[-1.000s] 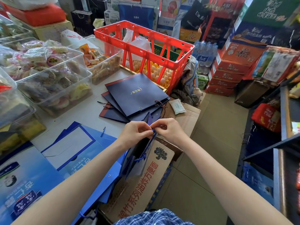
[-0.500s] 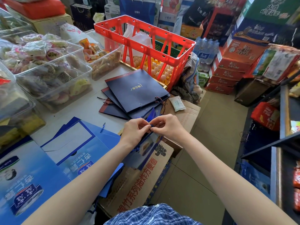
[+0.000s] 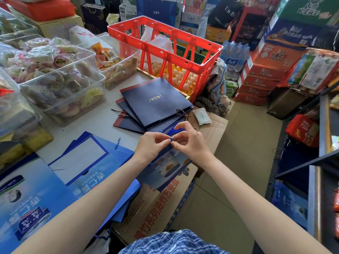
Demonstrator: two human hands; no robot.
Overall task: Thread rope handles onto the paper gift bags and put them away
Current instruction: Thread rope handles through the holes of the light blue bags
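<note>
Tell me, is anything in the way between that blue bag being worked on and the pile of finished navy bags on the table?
Nothing visible blocks it. Both hands, left hand and right hand, pinch the blue rope at the top of the blue gift bag. The stack of navy gift bags lies just beyond them, with only bare tabletop alongside.

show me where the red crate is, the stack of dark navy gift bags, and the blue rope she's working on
red crate [image 3: 211,45]: head view, on its far right top rim.
stack of dark navy gift bags [image 3: 156,101]: head view, on the top bag's face.
blue rope [image 3: 171,139]: head view, on the bit pinched between both hands.
</note>
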